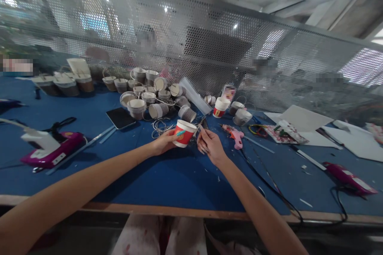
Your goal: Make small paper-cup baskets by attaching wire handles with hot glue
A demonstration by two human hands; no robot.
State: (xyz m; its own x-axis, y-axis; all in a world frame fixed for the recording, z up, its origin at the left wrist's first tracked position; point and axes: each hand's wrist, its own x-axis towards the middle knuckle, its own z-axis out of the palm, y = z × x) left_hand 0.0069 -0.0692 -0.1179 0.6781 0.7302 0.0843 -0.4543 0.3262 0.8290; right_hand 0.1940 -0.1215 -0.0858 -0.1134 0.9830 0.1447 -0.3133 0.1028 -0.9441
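A red paper cup [185, 138] with a white rim is gripped in my left hand [166, 142], tilted a little above the blue table. My right hand [211, 146] is just right of the cup, fingers bent and pinched together near its rim. Whatever lies between those fingertips is too small to make out. Behind the hands stands a crowd of small grey buckets [158, 110] with thin handles, some upright and some on their sides. A tangle of thin wire [162, 127] lies left of the cup.
To the right are a pink glue gun [237, 138] with a black cord and a stack of red paper cups [220, 108]. On the left, a phone [121, 118] and a purple power strip [56, 153] lie on the table. A perforated metal screen [167, 36] stands behind.
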